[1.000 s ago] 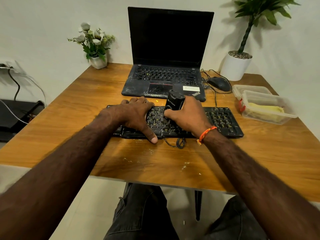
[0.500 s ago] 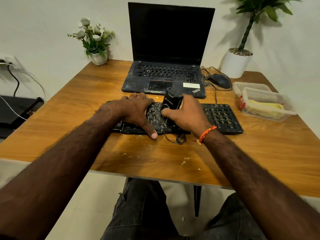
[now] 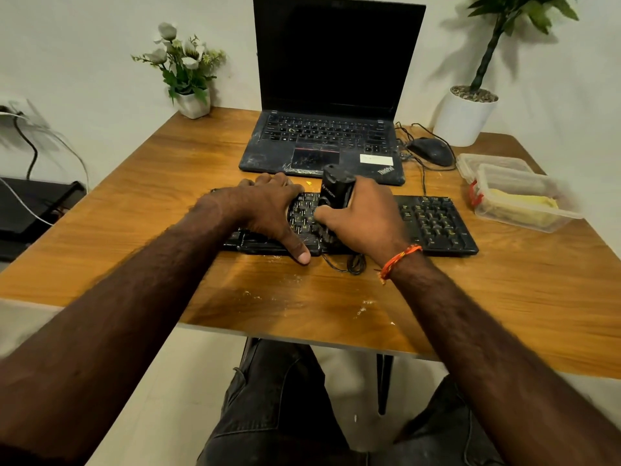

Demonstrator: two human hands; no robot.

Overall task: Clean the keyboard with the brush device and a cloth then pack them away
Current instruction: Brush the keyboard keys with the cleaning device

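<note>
Your right hand [image 3: 366,220] grips the brush device [image 3: 336,193] — upright, bottom end on the keyboard [image 3: 437,223] middle, near the table's [image 3: 134,203] front edge. Left hand [image 3: 265,210] rests flat on keys just beside it.

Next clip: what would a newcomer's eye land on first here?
At centre, the right hand grips a black brush device standing on the black keyboard, while the left hand presses the keyboard's left half. Behind sits an open laptop, its screen dark; pale crumbs dot the table's near edge.

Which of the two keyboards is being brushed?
The separate black keyboard nearest the person, under both hands; the laptop keyboard behind it is untouched.
</note>
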